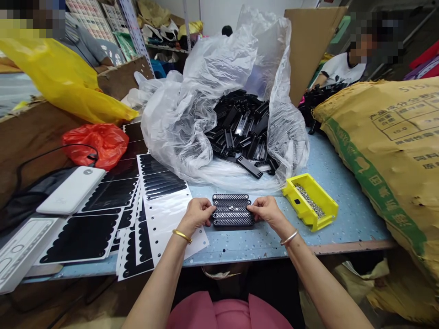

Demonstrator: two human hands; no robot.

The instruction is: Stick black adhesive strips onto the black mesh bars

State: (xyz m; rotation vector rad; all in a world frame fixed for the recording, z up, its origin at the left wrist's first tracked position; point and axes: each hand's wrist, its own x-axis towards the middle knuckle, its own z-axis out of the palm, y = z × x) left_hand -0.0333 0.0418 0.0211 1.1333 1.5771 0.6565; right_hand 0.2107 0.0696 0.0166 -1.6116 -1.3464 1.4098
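Several black perforated plastic strips (233, 221) lie side by side in a flat block near the table's front edge. A few small silver metal pieces (232, 208) rest on the middle strips. My left hand (198, 213) pinches the block's left end between thumb and fingers. At the opposite end, my right hand (269, 211) grips it the same way. Just right of that hand stands a yellow bin (310, 223) holding many small silver parts (310, 201). Behind the block, loose black plastic strips (240, 130) are heaped in a large clear plastic bag (168, 132).
Sheets with black adhesive-looking strips (168, 217) cover the table's left part, beside a white power bank (71, 189) and a white box (27, 249). A red bag (96, 145) lies behind. A big printed sack (387, 151) bounds the right; a person (343, 71) sits beyond.
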